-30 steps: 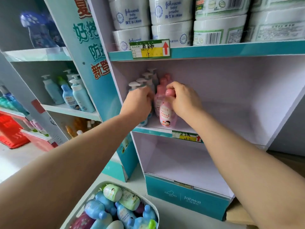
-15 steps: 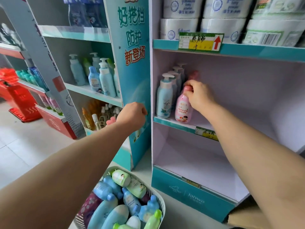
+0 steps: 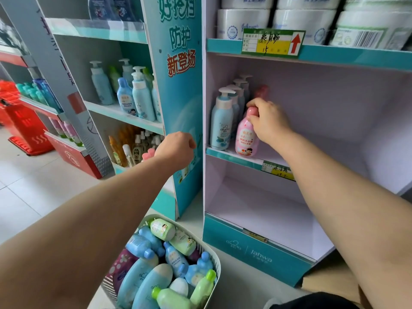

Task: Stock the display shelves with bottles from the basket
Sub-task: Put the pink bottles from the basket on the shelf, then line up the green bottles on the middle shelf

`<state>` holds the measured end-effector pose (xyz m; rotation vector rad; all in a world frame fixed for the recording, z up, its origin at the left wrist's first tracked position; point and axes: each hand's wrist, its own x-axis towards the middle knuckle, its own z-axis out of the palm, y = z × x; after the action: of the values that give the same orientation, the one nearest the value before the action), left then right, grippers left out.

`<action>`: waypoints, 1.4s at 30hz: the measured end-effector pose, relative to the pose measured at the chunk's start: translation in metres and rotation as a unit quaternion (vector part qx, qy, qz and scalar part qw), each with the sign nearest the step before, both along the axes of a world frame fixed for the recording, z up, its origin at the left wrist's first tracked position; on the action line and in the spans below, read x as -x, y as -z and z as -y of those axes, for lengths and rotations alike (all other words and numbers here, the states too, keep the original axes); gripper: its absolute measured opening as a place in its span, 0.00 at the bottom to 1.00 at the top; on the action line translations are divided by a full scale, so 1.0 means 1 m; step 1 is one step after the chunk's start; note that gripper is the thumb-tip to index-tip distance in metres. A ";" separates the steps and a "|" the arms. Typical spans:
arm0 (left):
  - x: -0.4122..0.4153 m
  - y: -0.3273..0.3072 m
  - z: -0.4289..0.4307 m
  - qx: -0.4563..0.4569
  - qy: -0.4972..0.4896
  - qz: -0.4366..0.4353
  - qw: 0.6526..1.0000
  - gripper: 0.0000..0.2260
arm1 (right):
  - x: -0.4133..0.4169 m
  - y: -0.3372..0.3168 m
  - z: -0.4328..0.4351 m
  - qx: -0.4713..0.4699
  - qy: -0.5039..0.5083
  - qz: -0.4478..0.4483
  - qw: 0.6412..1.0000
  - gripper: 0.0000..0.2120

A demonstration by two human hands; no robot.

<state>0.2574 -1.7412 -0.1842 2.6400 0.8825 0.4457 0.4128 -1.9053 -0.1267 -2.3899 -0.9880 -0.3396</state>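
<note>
Matte shelf (image 3: 231, 157) — right hand (image 3: 270, 121) grips rounded pink bottle (image 3: 244, 139).

Just the one camera here, head-worn and wide-angle, so straight edges bow a bit near the borders. It faces forward and down, close up to the white cardboard display stand with teal shelf edges (image 3: 334, 55). The right hand (image 3: 269, 121), on a pink plastic bottle (image 3: 245, 137), lands about mid-frame, with the left hand (image 3: 176, 150) beside it. The white slatted plastic basket (image 3: 218, 270) sits bottom centre, nearly underfoot.
</note>
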 end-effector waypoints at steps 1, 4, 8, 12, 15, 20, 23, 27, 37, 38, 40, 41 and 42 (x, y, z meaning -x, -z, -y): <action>0.002 -0.001 0.001 -0.010 0.005 -0.011 1.000 0.14 | 0.002 0.000 0.000 0.004 -0.002 0.001 1.000 0.15; 0.010 -0.004 0.003 -0.044 0.013 -0.038 0.998 0.13 | 0.010 -0.003 0.002 0.007 0.003 0.012 1.000 0.19; 0.028 -0.010 0.008 -0.100 0.026 -0.094 0.990 0.10 | 0.029 -0.006 0.012 -0.034 0.019 0.058 0.998 0.16; 0.054 0.001 0.012 -0.125 0.027 -0.142 0.982 0.09 | 0.067 0.016 0.021 -0.038 -0.052 0.128 0.990 0.11; 0.081 0.032 0.009 -0.104 0.027 -0.171 0.980 0.10 | 0.102 0.054 0.019 0.048 -0.108 0.091 0.989 0.12; 0.122 0.078 -0.001 -0.038 0.026 -0.226 0.973 0.12 | 0.141 0.117 0.005 0.185 -0.159 -0.005 0.970 0.14; 0.140 0.102 -0.010 -0.002 0.012 -0.242 0.970 0.11 | 0.156 0.143 -0.003 0.225 -0.175 -0.044 0.958 0.13; 0.159 0.136 -0.023 0.035 -0.020 -0.252 0.967 0.09 | 0.169 0.174 -0.007 0.276 -0.175 -0.075 0.942 0.13; 0.185 0.226 -0.028 0.086 -0.038 -0.334 0.938 0.11 | 0.213 0.283 -0.027 0.432 -0.220 -0.180 0.856 0.13; 0.186 0.230 -0.031 0.088 -0.039 -0.337 0.936 0.11 | 0.220 0.292 -0.032 0.443 -0.225 -0.192 0.846 0.15; 0.186 0.236 -0.036 0.100 -0.052 -0.333 0.936 0.11 | 0.234 0.309 -0.040 0.462 -0.233 -0.216 0.828 0.15; 0.188 0.238 -0.038 0.108 -0.062 -0.330 0.936 0.11 | 0.241 0.317 -0.045 0.471 -0.242 -0.224 0.819 0.15; 0.189 0.241 -0.041 0.116 -0.069 -0.329 0.935 0.11 | 0.247 0.324 -0.049 0.480 -0.250 -0.226 0.810 0.16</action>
<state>0.0680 -1.6998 -0.4250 2.5224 1.2193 -0.5277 0.1655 -1.8558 -0.4508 -2.6109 -1.7347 1.1375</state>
